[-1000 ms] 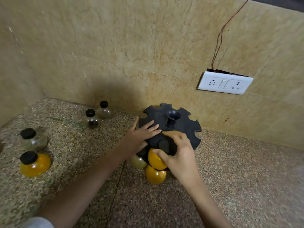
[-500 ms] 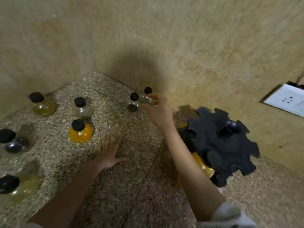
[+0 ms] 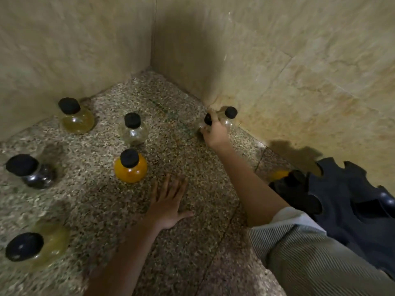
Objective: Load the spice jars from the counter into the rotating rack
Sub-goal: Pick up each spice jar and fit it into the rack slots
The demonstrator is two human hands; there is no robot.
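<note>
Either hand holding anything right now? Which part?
Right hand grips a small jar by the wall, fingers round its neck and shoulder just under the black cap. Left hand lies flat on the counter, holding nothing.

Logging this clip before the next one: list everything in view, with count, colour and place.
Far yellow jar: 1, pale yellow, back left.
Near yellow jar: 1, pale yellow, front left.
Dark jar: 1, dark contents, left.
Clear jar: 1, clear, mid counter.
Orange jar: 1, orange, before the clear jar.
Wall jar: 1, clear, against the right wall.
Held jar: 1, black cap, beside the wall jar.
Rack: 1, black, far right.
Racked jar: 1, orange, mostly hidden at the rack's left.
Counter: 1, speckled, under all.
Left hand: 1, flat on the counter.
Right hand: 1, grips the held jar.
</note>
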